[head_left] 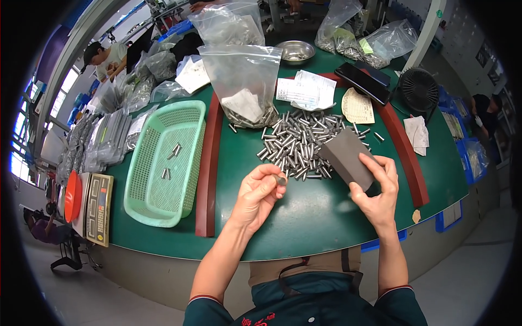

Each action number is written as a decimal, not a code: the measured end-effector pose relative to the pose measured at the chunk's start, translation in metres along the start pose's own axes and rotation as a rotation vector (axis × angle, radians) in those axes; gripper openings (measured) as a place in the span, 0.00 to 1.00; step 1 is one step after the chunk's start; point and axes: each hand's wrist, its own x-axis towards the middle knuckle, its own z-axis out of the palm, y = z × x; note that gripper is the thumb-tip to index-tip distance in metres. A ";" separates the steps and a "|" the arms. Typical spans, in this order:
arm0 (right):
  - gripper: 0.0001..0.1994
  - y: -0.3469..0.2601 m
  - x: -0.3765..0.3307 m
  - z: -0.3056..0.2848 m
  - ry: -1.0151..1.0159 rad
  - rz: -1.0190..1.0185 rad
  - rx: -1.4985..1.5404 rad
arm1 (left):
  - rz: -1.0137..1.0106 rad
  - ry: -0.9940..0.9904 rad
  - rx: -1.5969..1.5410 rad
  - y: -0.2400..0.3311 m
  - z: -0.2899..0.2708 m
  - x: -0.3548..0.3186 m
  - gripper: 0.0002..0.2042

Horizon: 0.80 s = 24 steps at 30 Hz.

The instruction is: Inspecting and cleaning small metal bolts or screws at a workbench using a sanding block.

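My left hand [260, 194] pinches a small metal pin [281, 180] between thumb and fingers, its round end showing. In my right hand [380, 190] is a dark grey rectangular block [347, 157], tilted and gripped at its near end. Just beyond both hands lies a loose pile of short metal pins [296, 142] on the green table [304, 217]. The block hides the right part of the pile. A few pins [166, 174] rest inside the light green plastic basket [163, 216] to the left.
Dark red bars [208, 185] frame the work area. Behind the pile stand a clear bag [239, 76], papers [310, 89] and a metal bowl [296, 52]. A phone [363, 82] and small black fan [417, 89] are at right. A scale [99, 209] sits left. Other people are further off.
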 end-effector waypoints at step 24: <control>0.29 0.022 -0.009 0.005 0.140 -0.034 0.061 | -0.183 0.335 -0.297 -0.002 -0.005 0.004 0.04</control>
